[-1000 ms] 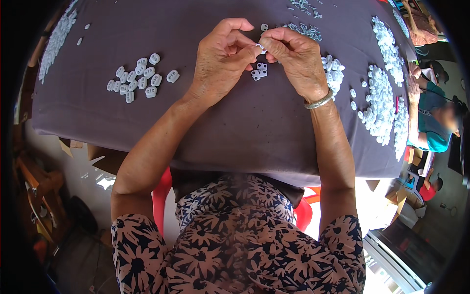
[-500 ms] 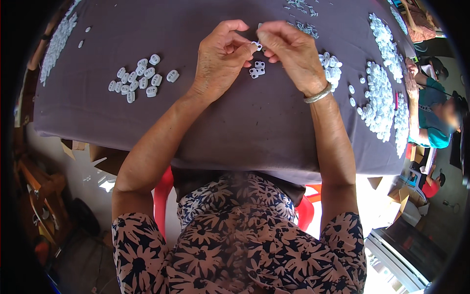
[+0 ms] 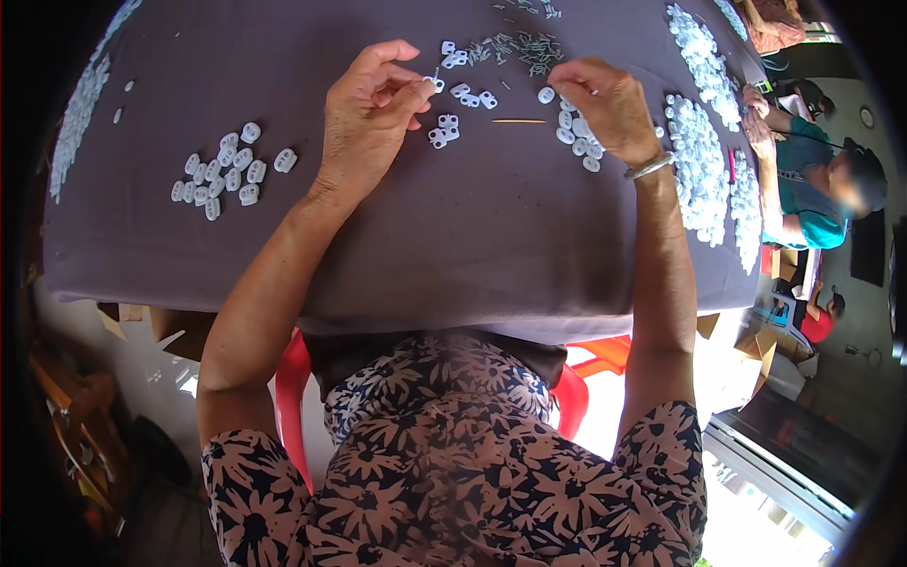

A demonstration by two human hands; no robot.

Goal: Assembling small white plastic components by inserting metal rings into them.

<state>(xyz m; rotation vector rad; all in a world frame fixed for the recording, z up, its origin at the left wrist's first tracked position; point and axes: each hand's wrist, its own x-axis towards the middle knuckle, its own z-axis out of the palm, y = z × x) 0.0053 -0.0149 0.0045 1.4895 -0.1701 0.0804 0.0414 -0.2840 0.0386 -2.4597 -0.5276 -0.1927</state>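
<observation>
My left hand (image 3: pixel 368 118) pinches a small white plastic piece with holes (image 3: pixel 436 85) between thumb and forefinger, other fingers loosely bent. A thin metal spring (image 3: pixel 436 73) stands up from this piece. Away to the right, my right hand (image 3: pixel 609 109) is curled over a small group of white oval plastic pieces (image 3: pixel 578 144). Its fingertips point down beside one loose oval piece (image 3: pixel 546 94); whatever lies between them is hidden. Between the hands are several small white pieces with holes (image 3: pixel 444 130) and a thin wooden toothpick (image 3: pixel 518 121).
Loose small springs (image 3: pixel 529 49) lie beyond my hands. A cluster of white oval pieces with holes (image 3: pixel 227 170) sits at left. Large heaps of white pieces (image 3: pixel 697 175) line the right side of the dark tablecloth (image 3: pixel 453 255). A co-worker (image 3: pixel 817 189) sits at the right.
My right hand has moved away from my left, rightward to the group of oval pieces. A spring now shows upright on the left hand's piece. The whole view has shifted.
</observation>
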